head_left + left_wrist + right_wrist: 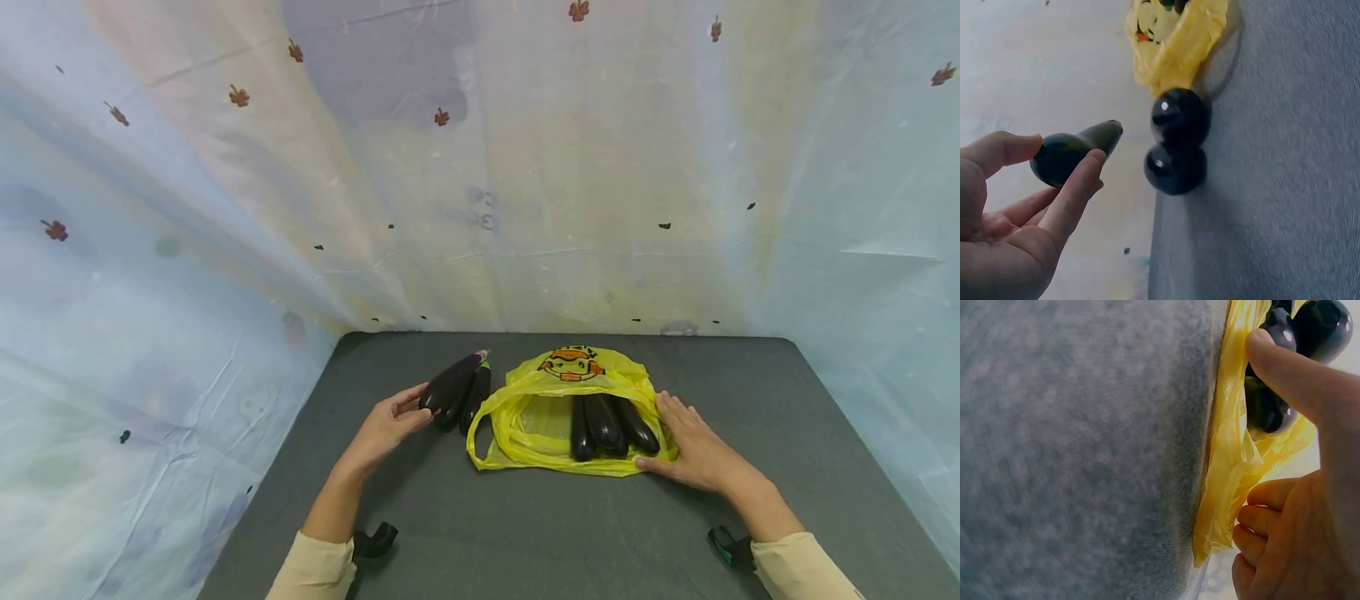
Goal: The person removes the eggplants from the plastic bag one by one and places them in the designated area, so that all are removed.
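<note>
My left hand pinches the thick end of a dark purple eggplant between thumb and fingers. In the left wrist view this eggplant is raised beside two more eggplants, whose round ends face the camera. Just right of them in the head view, a yellow plastic bag lies with its mouth toward me. Several eggplants are inside it, blunt ends showing at the opening. My right hand rests against the bag's right side, fingers extended, thumb near the lower rim of the mouth.
A dark grey table with rounded far corners lies under everything. Behind it and on both sides hangs a pale patterned curtain. A loop handle of the bag spreads toward the loose eggplants. Black straps are around both wrists.
</note>
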### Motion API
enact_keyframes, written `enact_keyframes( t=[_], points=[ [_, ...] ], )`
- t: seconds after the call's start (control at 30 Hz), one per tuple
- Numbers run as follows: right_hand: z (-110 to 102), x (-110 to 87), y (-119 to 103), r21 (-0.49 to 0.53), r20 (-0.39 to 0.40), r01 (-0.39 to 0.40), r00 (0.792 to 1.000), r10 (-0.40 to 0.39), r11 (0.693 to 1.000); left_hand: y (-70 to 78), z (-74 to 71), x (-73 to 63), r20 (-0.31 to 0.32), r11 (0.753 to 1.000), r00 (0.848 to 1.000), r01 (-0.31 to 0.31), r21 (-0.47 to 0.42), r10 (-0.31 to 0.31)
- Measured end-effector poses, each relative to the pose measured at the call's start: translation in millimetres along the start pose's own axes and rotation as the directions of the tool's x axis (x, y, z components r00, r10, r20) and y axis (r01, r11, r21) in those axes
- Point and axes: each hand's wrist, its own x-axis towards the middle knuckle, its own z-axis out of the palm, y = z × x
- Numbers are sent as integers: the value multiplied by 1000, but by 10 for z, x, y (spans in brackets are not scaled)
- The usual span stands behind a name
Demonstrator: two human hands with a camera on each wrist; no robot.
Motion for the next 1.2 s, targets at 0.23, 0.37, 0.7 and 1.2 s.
enact_keyframes(
  t=[0.23,0.37,0.7,1.2],
  points=[
    [5,4,9,4,-7,5,1000,-5,1000,-97,-45,57,-114,990,993,36,135,-21],
    [5,-1,13,3,-9,7,1000,-6,1000,-133,-85,80,-138,984,990,51,169,-27],
    [9,-7,30,0,-8,2,1000,-2,1000,-244,-131,144,-152,983,988,58,174,-31],
    [21,-3,53,25,3,-10,1000,10,1000,-372,-62,170,-199,937,980,76,340,-7]
  ],
)
